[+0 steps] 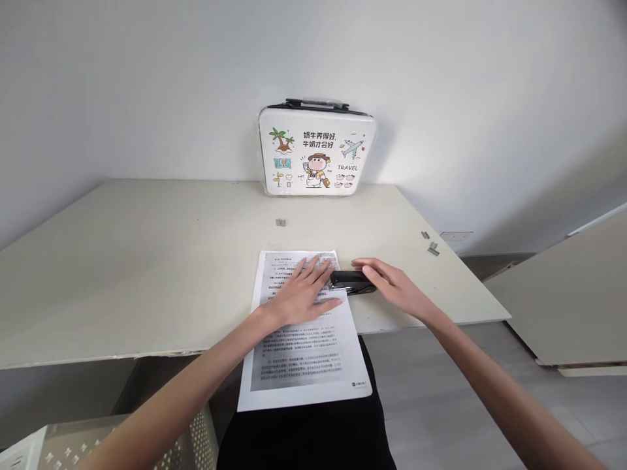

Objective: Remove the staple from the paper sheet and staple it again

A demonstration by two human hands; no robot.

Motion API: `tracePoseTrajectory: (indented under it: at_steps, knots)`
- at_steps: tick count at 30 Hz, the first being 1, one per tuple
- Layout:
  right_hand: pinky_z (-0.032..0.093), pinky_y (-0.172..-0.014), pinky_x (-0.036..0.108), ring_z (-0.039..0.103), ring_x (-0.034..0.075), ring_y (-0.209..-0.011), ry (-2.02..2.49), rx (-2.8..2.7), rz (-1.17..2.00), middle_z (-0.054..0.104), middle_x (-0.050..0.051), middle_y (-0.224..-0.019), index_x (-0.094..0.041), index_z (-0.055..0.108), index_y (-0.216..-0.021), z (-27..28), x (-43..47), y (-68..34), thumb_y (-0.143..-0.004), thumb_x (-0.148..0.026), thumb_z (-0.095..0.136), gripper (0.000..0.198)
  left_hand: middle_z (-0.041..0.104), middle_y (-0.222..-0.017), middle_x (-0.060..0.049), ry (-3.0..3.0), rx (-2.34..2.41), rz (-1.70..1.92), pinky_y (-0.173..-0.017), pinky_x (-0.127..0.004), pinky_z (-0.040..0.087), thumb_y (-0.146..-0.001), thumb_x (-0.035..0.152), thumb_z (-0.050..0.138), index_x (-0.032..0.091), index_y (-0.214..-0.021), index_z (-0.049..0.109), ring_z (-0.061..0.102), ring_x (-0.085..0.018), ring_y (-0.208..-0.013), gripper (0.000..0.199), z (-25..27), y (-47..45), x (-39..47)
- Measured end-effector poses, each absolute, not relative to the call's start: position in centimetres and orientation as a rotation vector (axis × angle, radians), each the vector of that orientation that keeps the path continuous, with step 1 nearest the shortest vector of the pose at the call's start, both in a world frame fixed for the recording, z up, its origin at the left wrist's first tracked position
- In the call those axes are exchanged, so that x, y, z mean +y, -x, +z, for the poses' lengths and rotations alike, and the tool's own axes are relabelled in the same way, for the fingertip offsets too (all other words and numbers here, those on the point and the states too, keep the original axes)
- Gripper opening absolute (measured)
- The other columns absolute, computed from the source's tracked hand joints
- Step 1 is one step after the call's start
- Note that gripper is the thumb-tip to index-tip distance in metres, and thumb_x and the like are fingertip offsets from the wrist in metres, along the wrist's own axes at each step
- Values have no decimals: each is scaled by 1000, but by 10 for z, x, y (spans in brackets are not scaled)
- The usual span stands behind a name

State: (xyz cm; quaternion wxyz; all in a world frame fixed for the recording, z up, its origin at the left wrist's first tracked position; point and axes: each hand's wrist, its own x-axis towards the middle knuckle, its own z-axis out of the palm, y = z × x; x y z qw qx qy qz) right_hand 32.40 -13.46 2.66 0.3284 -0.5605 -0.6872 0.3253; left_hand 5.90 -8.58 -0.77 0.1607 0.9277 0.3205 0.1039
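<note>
A printed sheet of paper [298, 365], perhaps the top of a thin stack, lies over the table's front edge and hangs past it toward my lap. My left hand [304, 294] rests flat on its upper half with the fingers spread. At the right edge of the paper sits a black stapler [350, 281], its front end over the margin close to my left fingertips. My right hand [392, 284] grips the stapler's rear end from the right. Whether the stapler's jaw is pressed down is hidden.
A white case [318, 153] with cartoon prints stands against the wall at the back of the pale table [147, 261]. Small grey staple strips lie at mid-table [280, 222] and near the right edge [433, 249]. A perforated plastic basket [200, 437] is below left.
</note>
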Motion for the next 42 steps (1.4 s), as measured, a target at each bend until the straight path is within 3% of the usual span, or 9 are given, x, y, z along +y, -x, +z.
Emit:
tracePoseTrajectory:
  at_steps: [5, 11, 20, 30, 42]
  knots:
    - [46, -114, 43, 59, 27, -137, 1535, -1937, 761, 67, 3, -144, -32, 68, -133, 52, -115, -291, -109, -58, 32, 50, 12, -177, -9, -2636, 918, 279, -133, -54, -1, -104, 74, 32, 18, -170, 20, -2, -31, -164, 87, -8, -61, -86]
    - [52, -99, 42, 65, 30, -127, 1566, -2095, 716, 73, 5, -132, -33, 69, -132, 55, -95, -260, -109, -64, 20, 62, 5, -178, -7, -2623, 921, 304, -133, -57, 2, -104, 73, 33, 22, -172, 11, -2, -34, -163, 87, -13, -61, -86]
    - [49, -107, 48, 59, 31, -137, 1565, -2177, 742, 65, -1, -146, -38, 65, -138, 46, -92, -259, -110, -62, 20, 58, 18, -176, -7, -2602, 920, 333, -134, -54, -1, -105, 73, 30, 20, -169, 23, 3, -30, -164, 83, -6, -63, -89]
    - [51, -101, 45, 61, 27, -131, 1560, -2340, 630, 70, 2, -135, -37, 66, -133, 44, -90, -253, -112, -51, 20, 53, 35, -171, -11, -2650, 934, 366, -134, -53, 2, -105, 71, 30, 17, -162, 39, 16, -32, -163, 79, -7, -63, -89]
    - [49, -106, 47, 53, 28, -141, 1659, -2484, 539, 61, 6, -149, -30, 62, -139, 44, -87, -252, -112, -44, 19, 53, 36, -170, -11, -2674, 921, 381, -134, -50, 2, -106, 71, 29, 17, -163, 36, 21, -29, -162, 79, -9, -65, -87]
